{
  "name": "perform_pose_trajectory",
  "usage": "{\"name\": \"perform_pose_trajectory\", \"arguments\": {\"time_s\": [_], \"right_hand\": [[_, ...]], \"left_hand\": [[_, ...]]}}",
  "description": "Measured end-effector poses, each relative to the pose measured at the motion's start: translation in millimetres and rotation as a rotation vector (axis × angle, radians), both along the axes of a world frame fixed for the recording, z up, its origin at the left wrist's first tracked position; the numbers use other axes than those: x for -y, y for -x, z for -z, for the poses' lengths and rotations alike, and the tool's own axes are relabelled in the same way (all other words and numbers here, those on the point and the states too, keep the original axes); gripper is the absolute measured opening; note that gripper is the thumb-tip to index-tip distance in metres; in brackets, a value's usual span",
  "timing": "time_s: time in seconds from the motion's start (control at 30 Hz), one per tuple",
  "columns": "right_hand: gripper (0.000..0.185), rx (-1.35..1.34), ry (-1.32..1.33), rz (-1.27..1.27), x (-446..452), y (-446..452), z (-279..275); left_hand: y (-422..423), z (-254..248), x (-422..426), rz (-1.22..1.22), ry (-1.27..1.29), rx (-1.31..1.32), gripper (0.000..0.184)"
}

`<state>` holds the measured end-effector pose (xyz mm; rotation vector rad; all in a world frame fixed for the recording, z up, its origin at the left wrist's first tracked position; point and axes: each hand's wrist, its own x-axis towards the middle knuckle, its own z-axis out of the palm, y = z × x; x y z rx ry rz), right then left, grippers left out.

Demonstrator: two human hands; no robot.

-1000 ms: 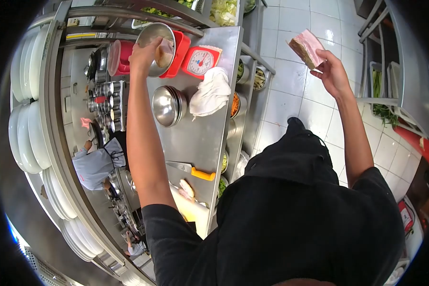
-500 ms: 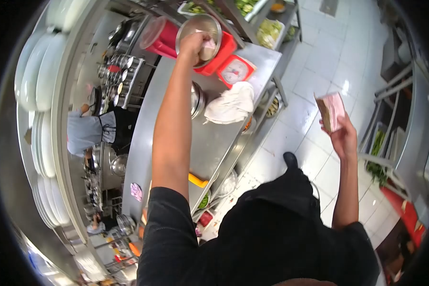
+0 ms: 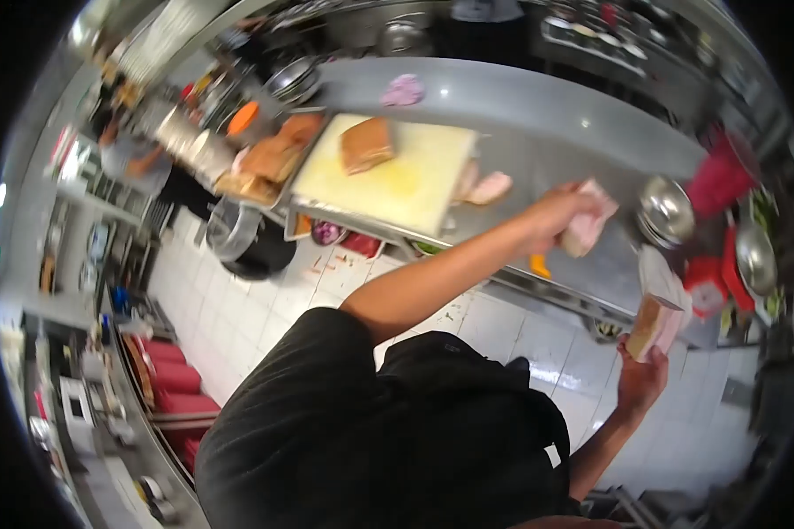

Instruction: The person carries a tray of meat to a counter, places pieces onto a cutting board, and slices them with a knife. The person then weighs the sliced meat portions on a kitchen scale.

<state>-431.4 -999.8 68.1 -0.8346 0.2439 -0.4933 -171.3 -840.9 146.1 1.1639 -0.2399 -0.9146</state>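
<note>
My left hand (image 3: pixel 558 219) is closed around a piece of pork belly (image 3: pixel 589 231), pale pink and blurred, above the steel counter. Lower right, my right hand (image 3: pixel 641 381) grips another pork belly piece (image 3: pixel 659 324), a block with a brownish face and pink-white layers. It is held in front of a white cloth (image 3: pixel 662 273) at the counter's edge. On the yellowish cutting board (image 3: pixel 423 189) lies a brown-skinned slab of meat (image 3: pixel 366 145). A pale pink piece of meat (image 3: pixel 489 188) rests on the counter beside the board.
A tray of several brown-skinned slabs (image 3: pixel 273 157) adjoins the board. Steel bowls (image 3: pixel 666 210), a red scale (image 3: pixel 706 284), another metal bowl (image 3: pixel 756 256) and a pink container (image 3: pixel 723 174) stand at right. A yellow handle (image 3: pixel 539 264) lies near the edge. Another person (image 3: pixel 137 163) stands far left.
The view has turned left, bringing the cutting board and tray into sight. My left hand has come out of the metal bowl with a pork belly piece. My right hand keeps its piece.
</note>
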Motion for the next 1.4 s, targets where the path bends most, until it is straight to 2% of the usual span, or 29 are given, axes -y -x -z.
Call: {"name": "perform_pose_trajectory", "arguments": {"time_s": [0.07,0.13,0.2,0.3,0.37,0.53,0.7,0.87,0.93,1.07,1.13,1.2,1.27,1.3,1.37,1.4], "right_hand": [[0.047,-0.055,-0.027,-0.072,-48.8,-51.8,5.3],[0.045,-0.135,-0.037,-0.183,-99.3,-100.2,13.1],[0.044,-0.144,-0.074,-0.381,-153.8,-142.3,15.2],[0.044,-0.206,-0.164,-0.513,-226.8,-183.2,13.4],[0.044,-0.21,-0.147,-0.594,-253.6,-207.6,10.0],[0.049,-0.289,0.0,-0.6,-278.8,-255.6,-5.7],[0.061,-0.275,0.266,-0.526,-287.5,-327.8,-34.5],[0.055,-0.342,0.666,-0.472,-302.5,-482.8,-45.8],[0.058,-0.377,0.735,-0.579,-314.6,-556.8,-40.4],[0.059,-0.53,0.826,-0.545,-352.9,-666.5,-6.0],[0.064,-0.597,1.02,-0.364,-366.0,-716.4,36.9],[0.067,-0.58,1.164,-0.332,-376.2,-728.5,42.3],[0.067,-0.494,1.275,-0.47,-377.0,-716.9,50.2],[0.057,-0.501,1.468,-0.451,-373.9,-729.6,76.1],[0.053,-0.517,1.545,-0.45,-370.4,-720.8,67.7],[0.051,-0.524,1.577,-0.448,-369.5,-716.8,62.5]], "left_hand": [[-9.9,16.8,-84.5,-0.194,0.009,-0.026,0.044],[-23.5,33.4,-157.8,-0.342,-0.019,0.055,0.043],[-37.1,56.5,-220.6,-0.514,-0.041,0.037,0.042],[-36.4,40.5,-296.8,-0.54,-0.043,-0.131,0.05],[-40.2,32.1,-322.5,-0.595,-0.016,-0.116,0.052],[-76.9,26.7,-360.2,-0.674,0.052,-0.02,0.057],[-163.4,25.0,-360.6,-0.688,-0.044,0.094,0.052],[-302.0,39.1,-357.8,-0.772,-0.14,0.223,0.057],[-364.9,54.8,-357.9,-0.806,-0.301,0.299,0.057],[-447.0,72.5,-358.5,-0.842,-0.661,0.411,0.059],[-461.8,69.3,-353.9,-0.748,-0.899,0.521,0.061],[-469.5,66.1,-349.7,-0.685,-1.095,0.603,0.061],[-464.6,67.2,-342.7,-0.654,-1.244,0.633,0.06],[-482.6,86.3,-345.1,-0.444,-1.302,0.704,0.06],[-537.9,134.8,-356.0,-0.015,-1.384,0.853,0.061],[-543.0,124.1,-360.9,0.025,-1.306,0.807,0.061]]}}
